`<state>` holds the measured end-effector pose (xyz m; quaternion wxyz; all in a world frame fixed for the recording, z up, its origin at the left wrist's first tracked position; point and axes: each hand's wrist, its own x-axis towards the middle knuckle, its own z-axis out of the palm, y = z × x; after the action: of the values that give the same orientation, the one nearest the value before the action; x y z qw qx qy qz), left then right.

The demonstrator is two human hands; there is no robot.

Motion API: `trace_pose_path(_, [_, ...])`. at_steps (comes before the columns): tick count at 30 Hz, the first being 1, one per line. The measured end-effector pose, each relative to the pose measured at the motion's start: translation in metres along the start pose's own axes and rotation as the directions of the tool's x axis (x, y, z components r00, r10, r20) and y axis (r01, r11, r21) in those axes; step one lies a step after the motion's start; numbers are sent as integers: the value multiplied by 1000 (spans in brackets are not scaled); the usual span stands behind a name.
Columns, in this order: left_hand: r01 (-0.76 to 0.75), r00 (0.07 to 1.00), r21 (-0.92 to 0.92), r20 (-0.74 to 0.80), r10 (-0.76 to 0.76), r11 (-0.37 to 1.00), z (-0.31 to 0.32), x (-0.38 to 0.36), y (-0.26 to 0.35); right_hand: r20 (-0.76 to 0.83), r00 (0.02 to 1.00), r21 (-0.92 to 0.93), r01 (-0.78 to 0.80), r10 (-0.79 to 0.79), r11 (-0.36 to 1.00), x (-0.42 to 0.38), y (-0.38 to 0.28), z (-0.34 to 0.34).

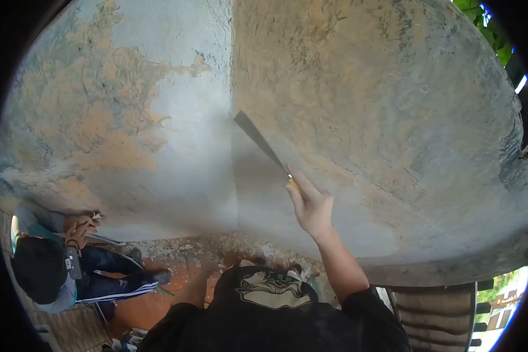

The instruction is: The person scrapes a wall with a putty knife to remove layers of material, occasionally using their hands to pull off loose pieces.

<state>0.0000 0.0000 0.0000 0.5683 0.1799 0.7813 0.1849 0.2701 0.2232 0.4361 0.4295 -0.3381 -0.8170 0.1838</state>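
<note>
My right hand (312,205) is closed around the yellow handle of a scraper (259,139), with the index finger stretched along it. The blade widens away from the hand, and its tip is at or close to the corner line of the wall (334,88); contact cannot be told. Peeling paint leaves tan patches on the wall's left face, while the right face is rough and grey-brown. My left hand (200,274) hangs low beside my body, blurred and dim, with its fingers not readable.
At the lower left a person (53,264) in a dark cap sits or crouches by the wall, hands near its lower edge. Paint flakes (176,249) litter the reddish floor (136,311). A corrugated roof (434,311) lies lower right, and leaves (481,17) show upper right.
</note>
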Motion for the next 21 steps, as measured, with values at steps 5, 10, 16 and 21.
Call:
trace_pose_path(5, [-96,995,65,34,94,993,28,3,-1,105,993,-42,-53,57,998,-7,1,-14])
trace_pose_path(10, [-459,887,385,137,442,801,14,40,-22,-107,992,13,-64,65,998,-14,-4,-8])
trace_pose_path(16, [-125,992,81,18,123,989,4,5,33,236,856,-159,-432,459,888,-99,59,4])
trace_pose_path(21, [-141,990,153,48,136,978,2,6,22,350,489,-116,-823,799,556,-245,128,5])
